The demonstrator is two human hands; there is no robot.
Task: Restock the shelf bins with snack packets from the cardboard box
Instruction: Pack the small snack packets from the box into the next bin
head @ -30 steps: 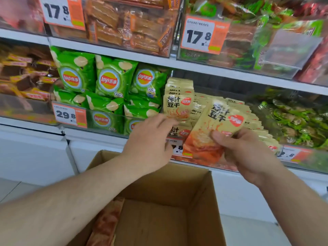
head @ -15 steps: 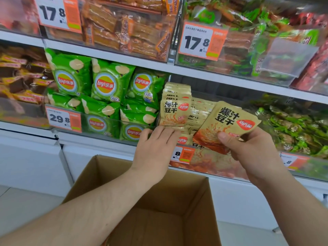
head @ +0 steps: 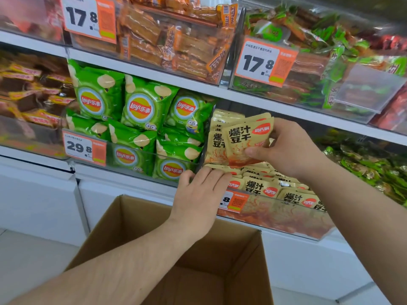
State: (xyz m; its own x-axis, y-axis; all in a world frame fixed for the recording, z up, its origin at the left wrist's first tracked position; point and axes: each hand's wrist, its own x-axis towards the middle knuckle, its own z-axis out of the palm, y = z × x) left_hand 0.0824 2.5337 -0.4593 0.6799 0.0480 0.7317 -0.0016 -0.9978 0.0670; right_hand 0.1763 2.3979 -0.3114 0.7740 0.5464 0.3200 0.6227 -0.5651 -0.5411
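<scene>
My right-hand fingers [head: 256, 151] are curled around a beige tofu packet [head: 246, 140], thumb on the front, holding it upright over the back left part of the clear shelf bin [head: 286, 221]. Right hand [head: 290, 150] is up above the bin, and the packet sits just in front of a standing stack of the same packets [head: 217, 137] at the bin's left side. My left hand [head: 199, 194] is lower, fingers pretty much straight and laid over the bin's front left edge, tips touching the flat packets [head: 275, 190] lying inside, not gripping anything as far as I can see.

The cardboard box [head: 242, 260] is open right below my arms, in front of the shelf [head: 154, 72]. I can't really see what's inside from here, my left forearm covers a lot of it.

Next bin to the left is full of green Lay's chip bags [head: 141, 108] with a 29.8 price tag [head: 84, 148] on the front. Shelf above has bins of orange snack packs [head: 176, 42] and green-wrapped ones [head: 330, 51], both with 17.8 tags [head: 265, 62].
</scene>
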